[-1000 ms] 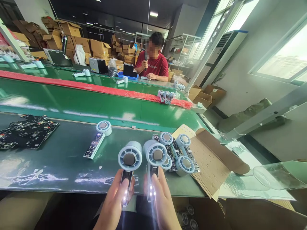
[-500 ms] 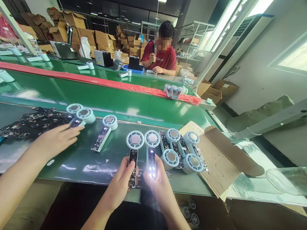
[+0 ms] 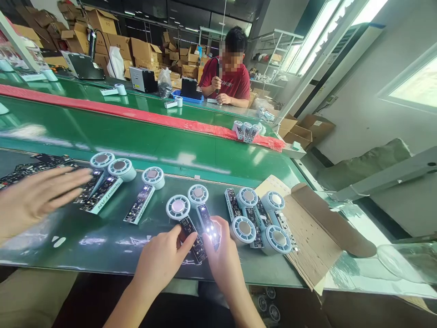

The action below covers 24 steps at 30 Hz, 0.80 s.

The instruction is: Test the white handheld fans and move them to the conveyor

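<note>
Pale-blue fan heads now lie flat on the green worktop (image 3: 102,246), no longer lifted. Left hand (image 3: 160,262) pinches the board strip of the left fan unit (image 3: 180,214); right hand (image 3: 221,259) pinches the right fan unit (image 3: 201,205), whose lights glow at the fingertips. Both units have swung to lean left. Just right sits a cluster of fan units (image 3: 259,218). At far left a co-worker's hand (image 3: 37,196), fingers spread, has drawn back from the row of three units (image 3: 119,182).
</note>
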Each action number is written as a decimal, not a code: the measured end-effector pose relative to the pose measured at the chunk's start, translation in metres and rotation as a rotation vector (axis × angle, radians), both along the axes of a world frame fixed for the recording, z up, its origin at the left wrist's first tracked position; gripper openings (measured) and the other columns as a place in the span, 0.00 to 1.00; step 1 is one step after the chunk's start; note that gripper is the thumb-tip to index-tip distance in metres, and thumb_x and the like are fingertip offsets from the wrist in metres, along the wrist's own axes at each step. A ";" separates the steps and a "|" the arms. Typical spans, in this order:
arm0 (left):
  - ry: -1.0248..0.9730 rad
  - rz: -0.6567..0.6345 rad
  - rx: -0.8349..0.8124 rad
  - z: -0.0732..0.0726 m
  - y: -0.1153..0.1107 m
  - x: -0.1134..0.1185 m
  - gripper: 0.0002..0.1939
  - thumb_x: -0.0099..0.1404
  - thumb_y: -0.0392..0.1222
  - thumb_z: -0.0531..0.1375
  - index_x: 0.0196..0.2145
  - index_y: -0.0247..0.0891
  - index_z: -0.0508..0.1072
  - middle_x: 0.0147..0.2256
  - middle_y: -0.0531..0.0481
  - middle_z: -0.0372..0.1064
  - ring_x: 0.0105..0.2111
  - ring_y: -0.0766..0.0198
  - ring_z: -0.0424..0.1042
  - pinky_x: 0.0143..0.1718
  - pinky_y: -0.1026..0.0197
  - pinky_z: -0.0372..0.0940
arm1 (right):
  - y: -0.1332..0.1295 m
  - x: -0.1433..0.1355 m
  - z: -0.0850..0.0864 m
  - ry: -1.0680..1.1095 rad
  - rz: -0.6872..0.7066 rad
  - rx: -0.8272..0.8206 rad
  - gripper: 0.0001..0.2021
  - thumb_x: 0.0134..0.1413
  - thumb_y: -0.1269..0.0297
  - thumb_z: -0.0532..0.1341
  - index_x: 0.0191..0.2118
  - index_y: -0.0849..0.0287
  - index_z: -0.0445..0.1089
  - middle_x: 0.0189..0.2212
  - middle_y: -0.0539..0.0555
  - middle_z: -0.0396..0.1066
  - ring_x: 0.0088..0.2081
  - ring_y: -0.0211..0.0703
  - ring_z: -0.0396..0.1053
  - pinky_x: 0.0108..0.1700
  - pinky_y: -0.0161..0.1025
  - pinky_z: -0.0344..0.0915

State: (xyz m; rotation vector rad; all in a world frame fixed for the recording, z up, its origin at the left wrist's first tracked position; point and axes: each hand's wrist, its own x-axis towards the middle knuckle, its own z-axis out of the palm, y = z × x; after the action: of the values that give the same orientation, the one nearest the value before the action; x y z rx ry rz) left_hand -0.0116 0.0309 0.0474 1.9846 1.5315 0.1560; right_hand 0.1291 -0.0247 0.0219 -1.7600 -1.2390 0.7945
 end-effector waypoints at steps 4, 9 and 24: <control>-0.017 -0.014 -0.008 -0.002 -0.001 -0.004 0.19 0.65 0.58 0.46 0.26 0.43 0.61 0.23 0.55 0.70 0.25 0.58 0.68 0.25 0.61 0.50 | 0.002 0.001 -0.003 -0.198 0.029 0.100 0.19 0.60 0.66 0.51 0.58 0.52 0.56 0.47 0.54 0.69 0.46 0.48 0.67 0.45 0.44 0.66; -0.082 -0.001 0.022 -0.006 -0.004 -0.015 0.18 0.65 0.59 0.45 0.30 0.44 0.61 0.23 0.58 0.67 0.23 0.63 0.65 0.26 0.63 0.51 | 0.006 0.002 -0.004 -0.382 0.083 0.235 0.19 0.59 0.70 0.52 0.56 0.60 0.61 0.46 0.58 0.70 0.44 0.50 0.67 0.45 0.45 0.66; -0.231 0.208 0.975 -0.016 0.011 -0.070 0.05 0.62 0.34 0.57 0.37 0.40 0.64 0.40 0.42 0.65 0.42 0.54 0.66 0.49 0.47 0.58 | 0.003 0.001 -0.001 -0.471 0.073 0.239 0.19 0.61 0.69 0.52 0.56 0.60 0.62 0.49 0.60 0.69 0.49 0.52 0.67 0.47 0.50 0.69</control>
State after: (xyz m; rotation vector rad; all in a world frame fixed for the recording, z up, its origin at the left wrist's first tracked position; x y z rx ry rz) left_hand -0.0817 0.0423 0.0313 2.3437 1.6523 1.3878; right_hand 0.1306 -0.0221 0.0205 -1.7635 -1.6372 0.2550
